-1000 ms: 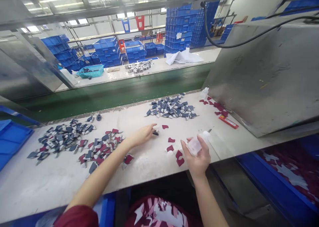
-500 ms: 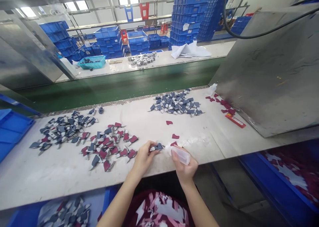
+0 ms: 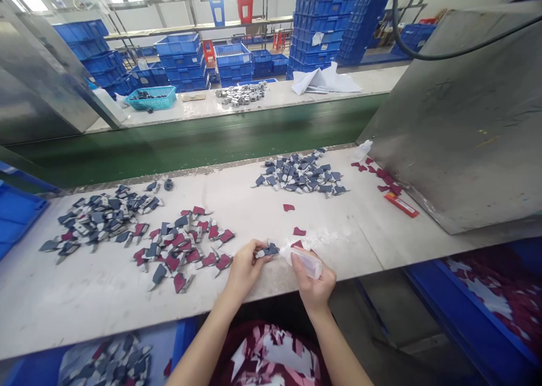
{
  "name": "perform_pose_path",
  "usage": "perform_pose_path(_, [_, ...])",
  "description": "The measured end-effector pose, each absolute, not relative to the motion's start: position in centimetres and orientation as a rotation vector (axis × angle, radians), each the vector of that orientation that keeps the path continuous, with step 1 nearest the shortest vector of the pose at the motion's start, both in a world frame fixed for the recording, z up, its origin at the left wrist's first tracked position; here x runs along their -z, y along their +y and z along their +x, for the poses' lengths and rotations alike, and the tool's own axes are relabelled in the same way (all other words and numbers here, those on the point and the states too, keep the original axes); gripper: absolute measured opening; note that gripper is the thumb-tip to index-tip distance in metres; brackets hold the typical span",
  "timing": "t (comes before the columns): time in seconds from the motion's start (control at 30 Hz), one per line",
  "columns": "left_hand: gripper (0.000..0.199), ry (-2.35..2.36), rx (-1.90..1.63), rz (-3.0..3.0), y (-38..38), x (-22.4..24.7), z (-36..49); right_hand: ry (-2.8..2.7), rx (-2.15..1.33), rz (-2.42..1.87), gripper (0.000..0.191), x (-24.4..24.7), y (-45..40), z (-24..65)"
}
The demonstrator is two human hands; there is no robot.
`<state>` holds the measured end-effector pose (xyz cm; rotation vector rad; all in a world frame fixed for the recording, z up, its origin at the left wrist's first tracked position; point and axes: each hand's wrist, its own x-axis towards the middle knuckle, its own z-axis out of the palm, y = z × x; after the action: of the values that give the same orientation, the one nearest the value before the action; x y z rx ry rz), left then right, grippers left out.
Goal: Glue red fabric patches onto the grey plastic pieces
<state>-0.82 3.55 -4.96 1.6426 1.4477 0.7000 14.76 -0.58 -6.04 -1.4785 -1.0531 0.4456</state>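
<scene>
My left hand (image 3: 245,268) pinches a small grey-blue moulded part (image 3: 269,250) at the table's front. My right hand (image 3: 313,280) grips a translucent plastic squeeze bottle (image 3: 304,262), its nozzle end pressed close to that part. The nozzle tip is hidden behind my fingers and the part. Just beyond the bottle lie loose maroon fabric pieces (image 3: 299,231). To my left sit a heap of grey-blue parts (image 3: 101,219) and a mixed heap with maroon pieces attached (image 3: 182,245). A third heap of grey-blue parts (image 3: 300,175) lies farther up the white table (image 3: 84,295).
A slanted stainless steel panel (image 3: 461,121) stands at the right, with maroon scraps and a red box (image 3: 401,205) by its base. Behind the table runs a green conveyor belt (image 3: 190,123). A blue bin of maroon fabric (image 3: 486,301) sits low at right; stacked blue crates (image 3: 319,25) fill the background.
My left hand has lifted the small part from the table and moved toward me. My right hand has brought the bottle leftward to the part. The view has shifted slightly.
</scene>
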Motion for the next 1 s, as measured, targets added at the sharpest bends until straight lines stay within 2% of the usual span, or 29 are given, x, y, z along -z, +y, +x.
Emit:
perform_pose_path(0.4, [0.012, 1.456, -0.701, 1.654, 3.6, 4.8, -0.8, -1.085, -0.412, -1.483, 0.030, 7.4, -0.3, 15.3])
perform_pose_path(0.87, [0.012, 1.440, -0.784, 1.632, 3.5, 5.4, -0.7, -1.107, -0.181, -1.370, 0.014, 7.7, -0.5, 15.5])
perform_pose_path(1.0, [0.012, 1.439, -0.797, 1.626, 3.5, 5.3, -0.6, -1.068, -0.205, -1.378, 0.015, 8.1, -0.8, 15.6])
